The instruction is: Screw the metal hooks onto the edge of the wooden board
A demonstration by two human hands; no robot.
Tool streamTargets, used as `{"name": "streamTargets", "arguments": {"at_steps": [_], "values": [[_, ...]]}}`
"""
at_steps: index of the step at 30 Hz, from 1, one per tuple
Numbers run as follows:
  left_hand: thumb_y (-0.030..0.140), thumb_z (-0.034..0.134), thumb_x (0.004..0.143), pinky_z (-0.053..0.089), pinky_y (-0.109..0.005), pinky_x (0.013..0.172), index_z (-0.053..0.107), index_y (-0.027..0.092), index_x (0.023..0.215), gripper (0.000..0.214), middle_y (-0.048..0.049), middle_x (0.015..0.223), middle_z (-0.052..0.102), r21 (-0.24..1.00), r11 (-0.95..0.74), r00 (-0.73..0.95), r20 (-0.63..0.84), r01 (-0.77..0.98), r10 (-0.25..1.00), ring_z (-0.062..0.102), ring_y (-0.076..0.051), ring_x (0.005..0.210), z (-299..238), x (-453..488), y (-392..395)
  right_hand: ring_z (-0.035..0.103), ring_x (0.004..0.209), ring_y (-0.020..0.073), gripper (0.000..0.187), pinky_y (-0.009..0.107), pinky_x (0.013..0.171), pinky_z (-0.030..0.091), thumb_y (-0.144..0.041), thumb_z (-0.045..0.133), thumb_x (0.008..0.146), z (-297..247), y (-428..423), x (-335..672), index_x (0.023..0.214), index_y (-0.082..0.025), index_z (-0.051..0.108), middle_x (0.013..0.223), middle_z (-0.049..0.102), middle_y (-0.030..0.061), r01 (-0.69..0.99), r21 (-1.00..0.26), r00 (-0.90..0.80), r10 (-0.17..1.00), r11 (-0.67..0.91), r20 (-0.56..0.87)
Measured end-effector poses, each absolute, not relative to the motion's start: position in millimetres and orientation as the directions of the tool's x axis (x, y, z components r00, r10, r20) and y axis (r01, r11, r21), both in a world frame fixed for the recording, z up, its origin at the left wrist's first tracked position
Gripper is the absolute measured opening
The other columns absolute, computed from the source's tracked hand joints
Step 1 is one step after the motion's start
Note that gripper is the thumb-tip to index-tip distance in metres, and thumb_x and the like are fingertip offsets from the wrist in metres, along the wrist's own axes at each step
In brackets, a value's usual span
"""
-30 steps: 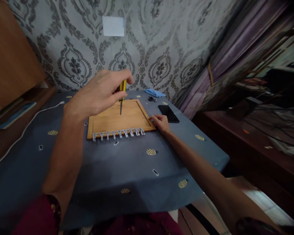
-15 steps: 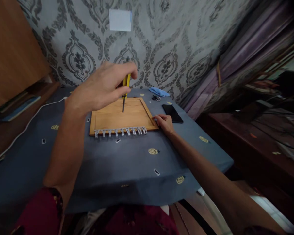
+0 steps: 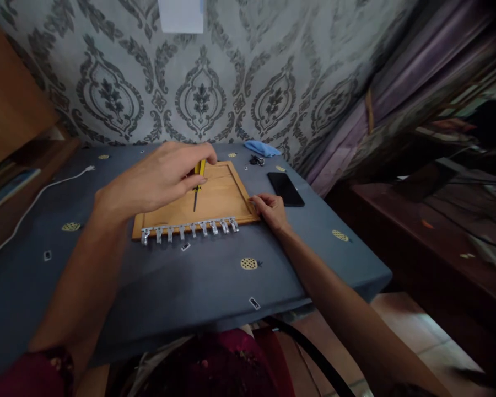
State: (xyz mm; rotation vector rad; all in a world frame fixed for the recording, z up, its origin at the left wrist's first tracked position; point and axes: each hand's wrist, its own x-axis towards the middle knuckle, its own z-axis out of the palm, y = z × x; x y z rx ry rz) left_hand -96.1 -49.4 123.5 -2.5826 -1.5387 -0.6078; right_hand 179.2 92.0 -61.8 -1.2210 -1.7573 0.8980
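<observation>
My left hand [image 3: 157, 176] is closed round a yellow-handled screwdriver [image 3: 198, 177], its dark shaft pointing down over a wooden board [image 3: 223, 196] lying flat on the blue cloth. A row of several metal hooks [image 3: 190, 229] runs along the board's near edge. Resting at the board's right near corner is my right hand [image 3: 268, 210], fingers curled against its edge.
A black phone [image 3: 285, 188] lies right of the board, with a blue cloth [image 3: 262, 147] and small dark items [image 3: 255, 160] behind it. A white cable [image 3: 37, 196] trails across the left side. The table edge [image 3: 367, 281] drops off on the right toward dark furniture.
My left hand has come down with the screwdriver, closer to the board. The view has tilted downward. My right hand stays at the board's corner.
</observation>
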Motion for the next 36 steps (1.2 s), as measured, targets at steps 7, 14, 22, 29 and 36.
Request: {"name": "streamTargets", "arguments": {"at_steps": [7, 14, 22, 29, 36], "values": [[0.026, 0.048, 0.1, 0.05, -0.034, 0.089, 0.06, 0.02, 0.129, 0.031, -0.007, 0.111, 0.07, 0.217, -0.42, 0.33, 0.352, 0.881, 0.876, 0.067, -0.024, 0.102, 95, -102, -50, 0.056, 0.062, 0.0192, 0.039, 0.031, 0.061, 0.042, -0.055, 0.059, 0.088, -49, 76, 170, 0.078, -0.019, 0.069, 0.061, 0.059, 0.0033, 0.357, -0.863, -0.265, 0.925, 0.358, 0.274], [0.027, 0.045, 0.102, 0.054, -0.034, 0.091, 0.049, 0.017, 0.143, 0.043, -0.0089, 0.122, 0.068, 0.295, -0.306, 0.191, 0.36, 0.905, 0.913, 0.069, -0.022, 0.102, 70, -121, -65, 0.073, 0.096, 0.0229, 0.052, 0.038, 0.095, 0.05, -0.058, 0.048, 0.103, -11, 71, 116, 0.129, -0.018, 0.069, 0.095, 0.08, 0.0071, 0.192, -0.839, -0.713, 0.66, 0.509, 0.236], [0.026, 0.046, 0.102, 0.056, -0.031, 0.084, 0.047, 0.02, 0.143, 0.042, -0.007, 0.111, 0.068, 0.32, -0.286, 0.181, 0.319, 0.903, 0.93, 0.068, -0.019, 0.088, 63, -126, -68, 0.066, 0.127, 0.0254, 0.058, 0.047, 0.117, 0.038, -0.059, 0.041, 0.108, -3, 84, 78, 0.147, -0.018, 0.056, 0.113, 0.08, 0.0074, 0.07, -0.895, -0.952, 0.296, 0.44, 0.072], [0.029, 0.047, 0.101, 0.054, -0.029, 0.071, 0.046, 0.024, 0.143, 0.042, -0.0058, 0.111, 0.068, 0.296, -0.304, 0.21, 0.311, 0.905, 0.927, 0.067, -0.018, 0.08, 63, -129, -70, 0.06, 0.135, 0.0234, 0.056, 0.041, 0.123, 0.034, -0.062, 0.039, 0.108, 0, 93, 70, 0.119, -0.021, 0.076, 0.121, 0.078, 0.0056, 0.09, -0.941, -0.991, 0.127, 0.326, -0.051], [0.027, 0.046, 0.1, 0.049, -0.027, 0.063, 0.047, 0.022, 0.141, 0.041, -0.0028, 0.097, 0.068, 0.293, -0.309, 0.22, 0.299, 0.905, 0.928, 0.067, -0.018, 0.076, 70, -125, -72, 0.065, 0.129, 0.022, 0.06, 0.037, 0.116, 0.04, -0.062, 0.043, 0.107, -7, 96, 70, 0.149, -0.021, 0.057, 0.118, 0.078, 0.0058, 0.127, -0.955, -0.992, 0.061, 0.269, -0.115]]}}
